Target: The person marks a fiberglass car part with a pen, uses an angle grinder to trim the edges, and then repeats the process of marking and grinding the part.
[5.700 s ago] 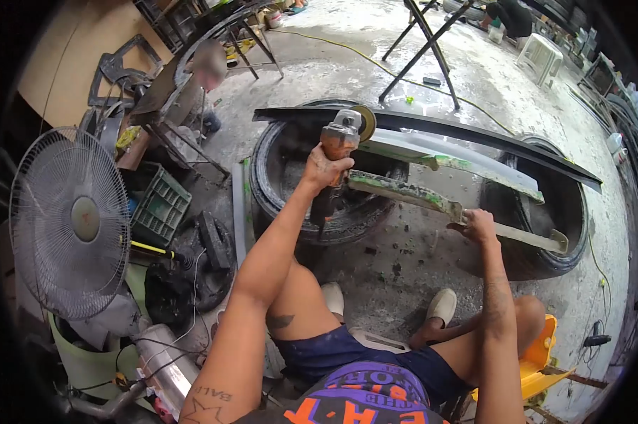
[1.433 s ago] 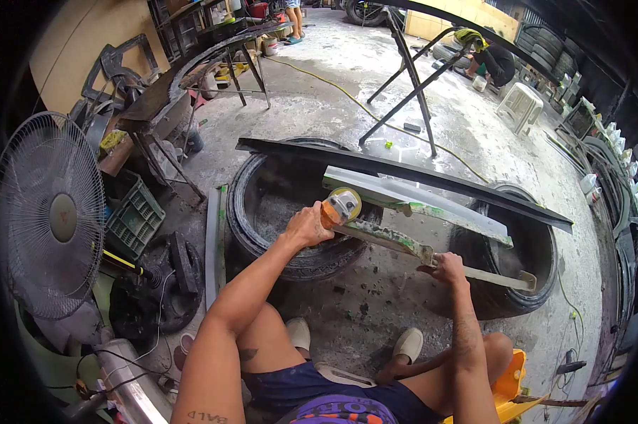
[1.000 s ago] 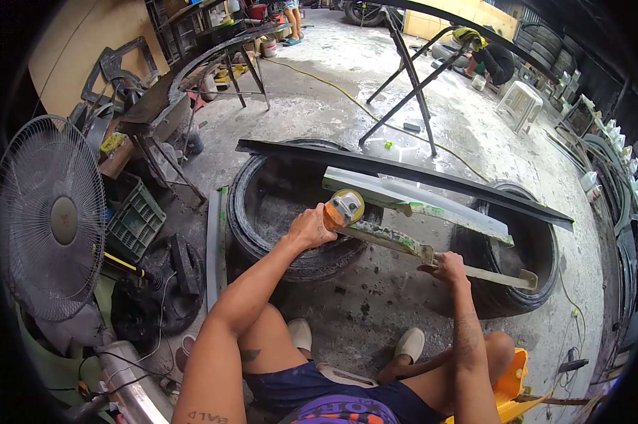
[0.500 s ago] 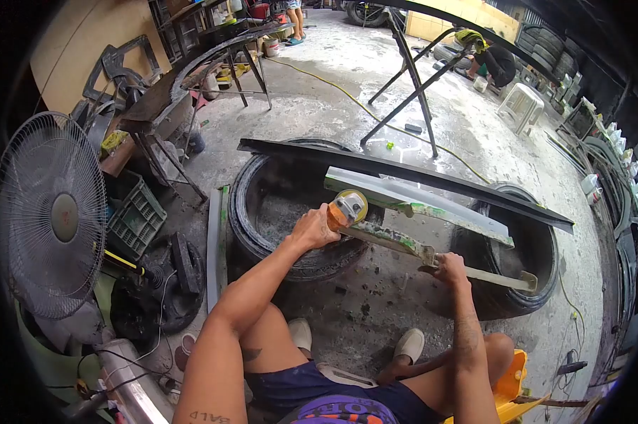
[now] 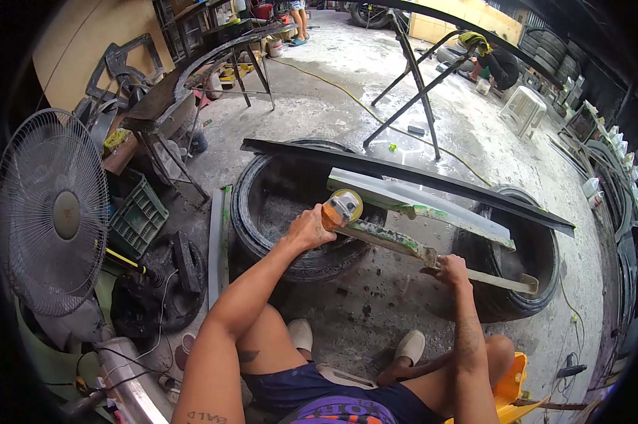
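Observation:
My left hand is wrapped round the orange body of an angle grinder, whose yellowish disc lies by the left end of a long, worn strip. Farther right, my right hand grips this strip near its middle bracket. The strip spans two tires, a left one and a right one. Just beyond it rests a grey panel with green patches along its edge, and behind that a long black strip lies across both tires.
A fan stands at the left, near a green crate. Black trestle legs rise ahead, with a yellow cable on the floor. A person crouches at the back right by a white stool.
The grinder in my left hand has shifted slightly left and its head has turned a little. My right hand keeps its hold on the strip. The view has moved slightly.

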Tool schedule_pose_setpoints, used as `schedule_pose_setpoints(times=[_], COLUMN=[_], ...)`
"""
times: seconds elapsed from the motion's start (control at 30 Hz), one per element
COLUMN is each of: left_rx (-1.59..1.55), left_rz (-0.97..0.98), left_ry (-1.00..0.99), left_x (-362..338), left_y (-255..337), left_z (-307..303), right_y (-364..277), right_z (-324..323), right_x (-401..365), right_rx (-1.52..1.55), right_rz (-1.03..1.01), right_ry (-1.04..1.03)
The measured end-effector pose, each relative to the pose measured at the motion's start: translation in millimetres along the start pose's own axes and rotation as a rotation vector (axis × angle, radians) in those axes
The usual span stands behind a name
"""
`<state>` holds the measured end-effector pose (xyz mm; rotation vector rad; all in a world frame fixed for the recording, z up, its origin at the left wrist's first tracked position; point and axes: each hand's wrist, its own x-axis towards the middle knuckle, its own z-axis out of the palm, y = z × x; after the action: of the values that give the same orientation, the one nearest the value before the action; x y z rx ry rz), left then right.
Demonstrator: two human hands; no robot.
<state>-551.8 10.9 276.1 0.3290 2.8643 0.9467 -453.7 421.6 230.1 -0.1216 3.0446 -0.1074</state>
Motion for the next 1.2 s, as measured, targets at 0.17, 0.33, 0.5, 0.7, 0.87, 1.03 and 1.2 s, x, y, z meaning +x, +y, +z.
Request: schedule_pose_setpoints(times=[0.17, 0.33, 0.5, 0.7, 0.87, 1.03, 1.2], left_rx=[0.061, 0.070, 0.087, 0.058, 0.062, 0.059, 0.079], left_rz=[0.046, 0.031, 0.012, 0.018, -0.008, -0.006, 0.022], left_ry=[-0.066, -0.053, -0.029, -0.052, -0.028, -0.034, -0.047], left_x=[0, -4, 1, -1, -2, -1, 0], left_y=[5, 5, -4, 4, -1, 7, 6], left_z=[10, 5, 3, 3, -1, -2, 3], right_y=[2, 8, 4, 6, 17, 8, 10], right_z=[2, 10, 2, 9, 19, 10, 12], right_x=[0, 4, 3, 4, 6, 3, 2], right_rx=[0.030, -0.018, -0.036, -0.017, -0.006, -0.005, 0.010], right_rz=[-0.012, -0.001, 0.001, 0.009, -0.049, -0.027, -0.030], right_ry=[0.031, -0.001, -0.025, -0.018, 0.040, 0.030, 0.062])
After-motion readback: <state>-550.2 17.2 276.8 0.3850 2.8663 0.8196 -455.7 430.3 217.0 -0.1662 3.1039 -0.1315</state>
